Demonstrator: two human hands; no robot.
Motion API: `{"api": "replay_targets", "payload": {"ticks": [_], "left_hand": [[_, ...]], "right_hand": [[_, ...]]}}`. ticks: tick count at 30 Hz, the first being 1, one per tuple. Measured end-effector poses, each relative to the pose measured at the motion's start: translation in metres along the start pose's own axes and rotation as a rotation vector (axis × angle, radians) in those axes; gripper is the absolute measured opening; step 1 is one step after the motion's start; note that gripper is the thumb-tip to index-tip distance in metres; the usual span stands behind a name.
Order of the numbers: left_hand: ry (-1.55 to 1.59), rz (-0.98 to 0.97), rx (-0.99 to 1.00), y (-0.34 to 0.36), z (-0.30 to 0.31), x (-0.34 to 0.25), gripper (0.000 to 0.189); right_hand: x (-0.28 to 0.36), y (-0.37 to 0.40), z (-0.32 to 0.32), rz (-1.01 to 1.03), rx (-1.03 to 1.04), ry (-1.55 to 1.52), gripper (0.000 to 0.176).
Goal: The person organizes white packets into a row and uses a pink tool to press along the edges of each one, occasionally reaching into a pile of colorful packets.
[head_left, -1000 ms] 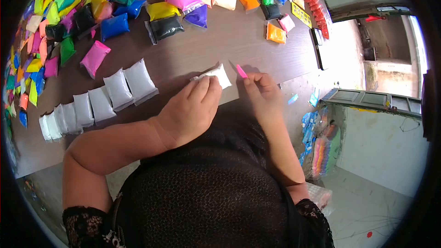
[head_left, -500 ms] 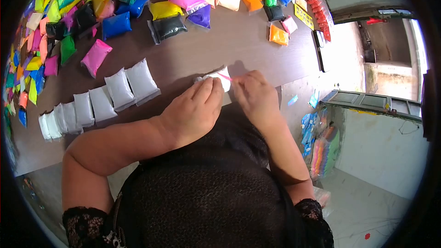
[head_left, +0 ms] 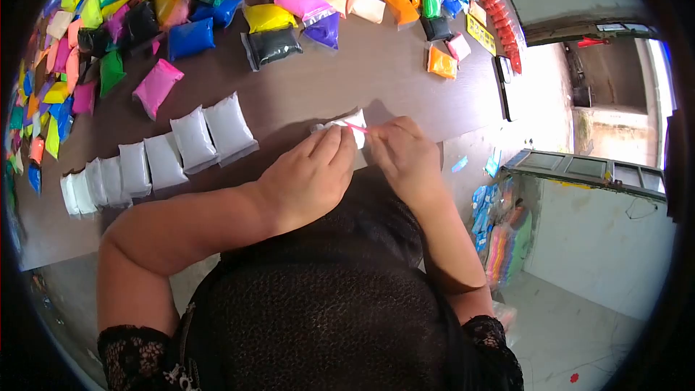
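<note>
Head view: left hand (head_left: pixel 308 177) pressed flat on white packet (head_left: pixel 349 129) at near edge of brown desk (head_left: pixel 347 72), fingers together. Right hand (head_left: pixel 402 152) pinched shut on thin pink stick (head_left: pixel 355 127), tip touching packet. Row of white packets (head_left: pixel 163 156) lies left; coloured packets (head_left: pixel 217 0) heaped at far side.

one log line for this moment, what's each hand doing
left hand: holding small white plastic packet on brown table | right hand: thin pink stick, tip at packet | nearby: row of white packets
</note>
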State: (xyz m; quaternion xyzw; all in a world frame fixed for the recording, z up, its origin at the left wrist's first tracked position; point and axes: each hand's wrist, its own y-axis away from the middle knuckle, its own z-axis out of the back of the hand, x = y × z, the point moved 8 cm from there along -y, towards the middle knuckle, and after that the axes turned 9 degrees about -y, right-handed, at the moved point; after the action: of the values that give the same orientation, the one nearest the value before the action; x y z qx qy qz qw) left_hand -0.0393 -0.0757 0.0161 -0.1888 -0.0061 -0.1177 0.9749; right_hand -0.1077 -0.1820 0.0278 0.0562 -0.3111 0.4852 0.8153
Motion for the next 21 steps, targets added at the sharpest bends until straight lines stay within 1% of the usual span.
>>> {"api": "replay_targets", "payload": {"ticks": [1,3,4,5,7,11,12,13,15,16,17,20,21], "left_hand": [[-0.016,-0.010,-0.002,-0.001,0.002,0.000,0.037],[-0.040,-0.018,-0.011,-0.002,0.005,0.001,0.037],[-0.036,-0.023,0.001,-0.002,0.004,0.001,0.037],[-0.033,-0.024,0.011,-0.002,0.003,0.002,0.037],[-0.032,-0.018,0.003,-0.001,0.003,0.002,0.037],[-0.025,-0.002,-0.015,-0.003,0.002,0.003,0.038],[-0.027,-0.002,-0.017,-0.002,0.002,0.002,0.038],[-0.016,0.005,-0.016,-0.002,0.001,0.002,0.038],[0.000,0.017,-0.009,-0.001,-0.001,0.003,0.037],[-0.007,-0.001,-0.063,-0.002,0.004,0.004,0.034],[-0.017,-0.020,-0.119,-0.002,0.010,0.003,0.032],[-0.041,-0.026,-0.126,-0.004,0.009,0.005,0.031],[-0.044,-0.029,-0.130,-0.004,0.011,0.005,0.031]], "right_hand": [[-0.002,0.000,-0.001,-0.003,-0.001,0.000,0.012],[-0.020,-0.007,0.002,-0.088,-0.069,0.103,0.011],[-0.025,-0.008,0.004,-0.110,-0.079,0.092,0.011],[-0.022,-0.009,0.006,-0.104,-0.080,0.093,0.011],[-0.005,-0.006,0.009,0.013,-0.105,-0.008,0.009],[-0.018,-0.010,0.001,0.013,-0.069,0.087,0.007],[-0.028,-0.012,0.004,-0.088,-0.066,0.051,0.008],[-0.025,-0.012,0.006,-0.086,-0.067,0.052,0.008],[-0.008,-0.010,0.008,0.006,-0.043,0.002,0.008],[-0.001,-0.006,0.004,0.038,-0.029,-0.005,0.007],[-0.002,-0.006,0.001,0.037,-0.028,-0.006,0.007],[-0.017,-0.009,0.001,-0.057,-0.068,0.108,0.008],[-0.016,-0.008,0.003,-0.055,-0.073,0.110,0.008]]}}
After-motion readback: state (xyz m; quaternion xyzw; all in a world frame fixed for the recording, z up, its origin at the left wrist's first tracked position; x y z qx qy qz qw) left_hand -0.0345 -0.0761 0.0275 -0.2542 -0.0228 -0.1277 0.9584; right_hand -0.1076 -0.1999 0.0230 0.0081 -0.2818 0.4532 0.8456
